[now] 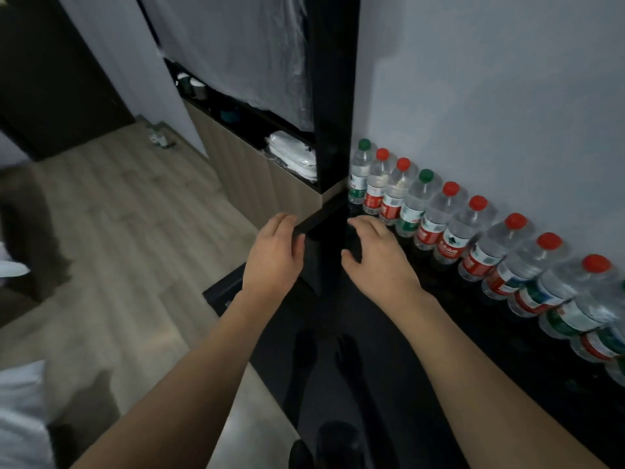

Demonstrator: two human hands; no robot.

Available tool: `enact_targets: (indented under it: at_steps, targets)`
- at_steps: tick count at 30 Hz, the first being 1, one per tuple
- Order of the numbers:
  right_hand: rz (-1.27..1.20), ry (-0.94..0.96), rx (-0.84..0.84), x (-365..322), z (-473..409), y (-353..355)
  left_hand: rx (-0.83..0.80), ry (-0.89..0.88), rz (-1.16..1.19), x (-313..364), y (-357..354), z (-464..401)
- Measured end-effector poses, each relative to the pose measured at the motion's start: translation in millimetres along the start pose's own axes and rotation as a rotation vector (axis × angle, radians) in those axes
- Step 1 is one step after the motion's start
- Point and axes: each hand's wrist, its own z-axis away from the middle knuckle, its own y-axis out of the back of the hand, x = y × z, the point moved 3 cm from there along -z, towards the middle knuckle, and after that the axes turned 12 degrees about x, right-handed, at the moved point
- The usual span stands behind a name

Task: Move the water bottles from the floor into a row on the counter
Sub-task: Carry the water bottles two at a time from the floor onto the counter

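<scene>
Several clear water bottles with red or green caps stand in a row (449,218) on the black counter (439,360), along the grey wall, from the black upright panel out to the right edge. My left hand (274,255) hangs at the counter's left corner with relaxed fingers, its fingertips at the edge of the panel, and holds nothing. My right hand (375,258) hovers over the counter just left of the nearest bottles, fingers loosely bent and empty. No bottle shows on the floor.
A black upright panel (333,130) rises between my hands. Behind it a low shelf holds white folded items (294,157). Wood-look floor (118,238) spreads to the left, with a small object (161,138) by the wall. White bedding (20,418) lies at lower left.
</scene>
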Motion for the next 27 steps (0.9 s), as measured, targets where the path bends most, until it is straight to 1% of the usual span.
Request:
enact_targets:
  at_steps: [3, 10, 14, 20, 24, 27]
  targets:
    - [-0.044, 0.027, -0.005, -18, -10, -17, 0.016, 0.034, -0.037, -28, 14, -7]
    - [-0.064, 0.119, -0.091, -76, -46, -73, 0.086, 0.129, -0.088, -105, 45, -22]
    - [-0.085, 0.184, -0.154, -137, -66, -128, 0.155, 0.223, -0.115, -181, 70, -28]
    - [-0.122, 0.248, -0.294, -244, -108, -223, 0.206, 0.340, -0.163, -308, 116, -52]
    - [-0.138, 0.313, -0.306, -312, -137, -272, 0.239, 0.399, -0.208, -379, 155, -65]
    - [-0.123, 0.362, -0.319, -353, -151, -299, 0.257, 0.448, -0.251, -418, 182, -71]
